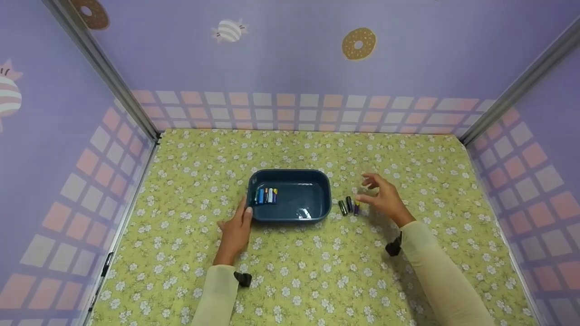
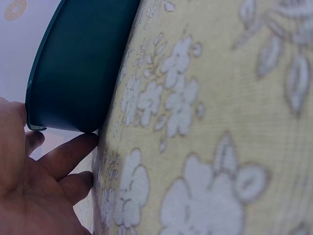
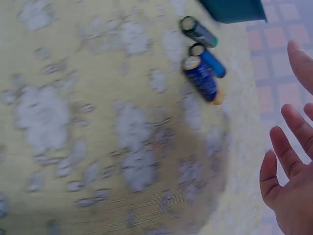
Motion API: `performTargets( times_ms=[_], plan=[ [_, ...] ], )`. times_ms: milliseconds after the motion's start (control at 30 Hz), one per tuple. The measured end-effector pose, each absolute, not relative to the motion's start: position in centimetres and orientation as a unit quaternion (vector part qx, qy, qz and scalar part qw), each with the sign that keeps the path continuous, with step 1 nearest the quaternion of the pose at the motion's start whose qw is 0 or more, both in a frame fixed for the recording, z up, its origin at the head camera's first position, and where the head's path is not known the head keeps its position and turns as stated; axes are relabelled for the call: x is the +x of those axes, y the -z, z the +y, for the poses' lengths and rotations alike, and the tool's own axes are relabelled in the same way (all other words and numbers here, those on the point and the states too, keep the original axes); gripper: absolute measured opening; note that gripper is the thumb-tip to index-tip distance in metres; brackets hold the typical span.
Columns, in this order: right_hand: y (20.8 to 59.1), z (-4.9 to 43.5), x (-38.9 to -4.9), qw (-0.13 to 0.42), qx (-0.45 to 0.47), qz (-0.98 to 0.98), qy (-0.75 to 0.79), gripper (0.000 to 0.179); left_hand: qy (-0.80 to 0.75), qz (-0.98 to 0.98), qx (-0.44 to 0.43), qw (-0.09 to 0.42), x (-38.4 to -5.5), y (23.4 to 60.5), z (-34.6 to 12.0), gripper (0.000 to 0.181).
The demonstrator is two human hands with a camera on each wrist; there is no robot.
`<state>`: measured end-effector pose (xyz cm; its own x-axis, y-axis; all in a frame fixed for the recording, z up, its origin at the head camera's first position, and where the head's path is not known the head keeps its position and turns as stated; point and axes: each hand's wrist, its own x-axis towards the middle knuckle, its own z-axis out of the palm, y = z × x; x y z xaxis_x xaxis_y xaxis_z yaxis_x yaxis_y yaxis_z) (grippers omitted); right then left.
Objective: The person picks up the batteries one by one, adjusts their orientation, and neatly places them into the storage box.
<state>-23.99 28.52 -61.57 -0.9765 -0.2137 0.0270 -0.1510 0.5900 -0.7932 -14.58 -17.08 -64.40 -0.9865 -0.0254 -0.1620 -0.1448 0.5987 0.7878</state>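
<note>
The left hand holds the left end of a dark blue-green, glossy rectangular basin with rounded corners, its thumb at the rim and its fingers against the outer wall. Inside the basin, just to the right of that hand, a row of small cylindrical batteries lies side by side, with blue, white and purple-yellow casings among them.

The right hand grips nothing: its thumb and fingers are spread apart. Just to the left of it, between it and the basin, three loose batteries lie close together. Nearest to the thumb is a dark blue cylindrical battery with a gold end; next, farther from the hand, a bright blue battery with a black end; farthest, a green and black battery. The right wrist view shows a gap between the fingers and all three.

Beneath both hands spreads a yellow-green cloth printed with white flowers. Beyond them stands a lilac wall with pink and white squares. Behind each hand is a pale cream sleeve.
</note>
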Motion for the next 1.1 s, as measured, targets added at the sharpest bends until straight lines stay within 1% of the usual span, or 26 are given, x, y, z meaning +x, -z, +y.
performTargets(
  times_ms=[133,333,567,800,933,1100],
  plan=[
    [62.7,28.8,-23.5,0.057,-0.102,0.89,0.441,0.07,-0.445,0.892,-0.047,0.066,-14.5,64.4,-17.1,0.07],
    [64.1,28.7,-23.0,0.071,-0.102,0.895,0.428,0.071,-0.448,0.89,-0.049,0.064,-14.6,64.5,-17.1,0.069],
    [65.0,28.9,-22.6,0.093,-0.108,0.881,0.452,0.065,-0.451,0.888,-0.052,0.069,-14.6,64.6,-17.2,0.07],
    [65.7,29.2,-22.6,0.119,-0.128,0.854,0.49,0.068,-0.449,0.889,-0.05,0.068,-14.6,64.7,-17.2,0.071],
    [65.9,29.4,-22.4,0.125,-0.134,0.84,0.511,0.071,-0.447,0.891,-0.048,0.062,-14.6,64.7,-17.2,0.07],
    [66.1,29.5,-22.4,0.118,-0.149,0.845,0.499,0.07,-0.445,0.892,-0.046,0.06,-14.6,64.7,-17.2,0.07]
  ],
)
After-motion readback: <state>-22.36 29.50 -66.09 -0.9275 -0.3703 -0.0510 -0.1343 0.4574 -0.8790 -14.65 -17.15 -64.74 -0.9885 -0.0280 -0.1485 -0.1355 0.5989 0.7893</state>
